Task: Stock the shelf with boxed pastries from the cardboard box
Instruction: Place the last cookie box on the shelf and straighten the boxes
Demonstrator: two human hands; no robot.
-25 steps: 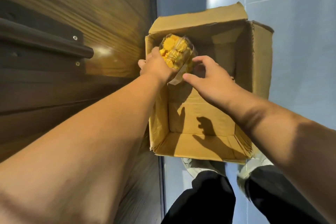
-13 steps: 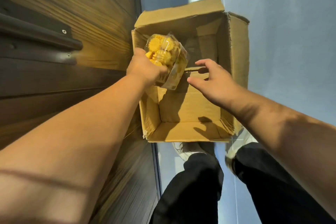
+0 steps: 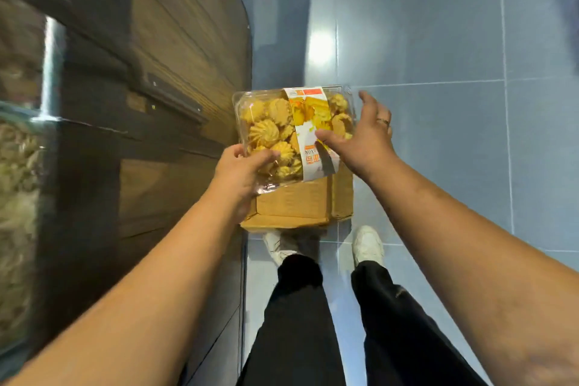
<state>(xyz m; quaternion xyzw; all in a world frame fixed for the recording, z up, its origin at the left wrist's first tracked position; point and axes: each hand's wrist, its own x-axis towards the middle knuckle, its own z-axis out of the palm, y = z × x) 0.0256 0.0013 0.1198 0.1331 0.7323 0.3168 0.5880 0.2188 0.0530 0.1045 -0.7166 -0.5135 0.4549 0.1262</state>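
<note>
Head view. Holding the pastry box (image 3: 282, 128) up above the cardboard box (image 3: 294, 205), straight ahead, between both hands. Gripping its near left corner with the left hand (image 3: 241, 171), thumb on the lid, arm stretched forward. Touching the label band with the right hand (image 3: 365, 141), thumb down, fingers spread loose past the right edge, closed round nothing. Lid up, longer side seemingly running left to right. Wooden shelf (image 3: 188, 50) off to the left, nearer the left hand; likely a leftward swing next.
</note>
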